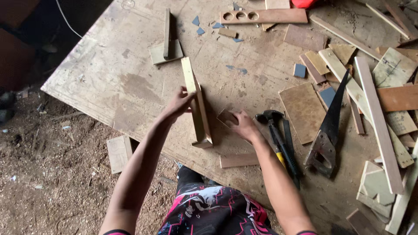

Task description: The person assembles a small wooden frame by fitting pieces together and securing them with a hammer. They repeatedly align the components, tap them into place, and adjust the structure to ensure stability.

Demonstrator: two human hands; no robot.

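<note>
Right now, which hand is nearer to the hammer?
Right. The right hand rests on a small wood piece just left of the hammer; the left hand grips the upright wooden strips, farther away.

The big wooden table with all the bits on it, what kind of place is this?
Probably a rough woodworking shop. A handsaw and a hammer lie among wood offcuts on the worktable, and sawdust covers the floor.

both forearms outstretched, left hand (pixel 178 104) curled in grip, right hand (pixel 243 125) pressing palm-down
</note>
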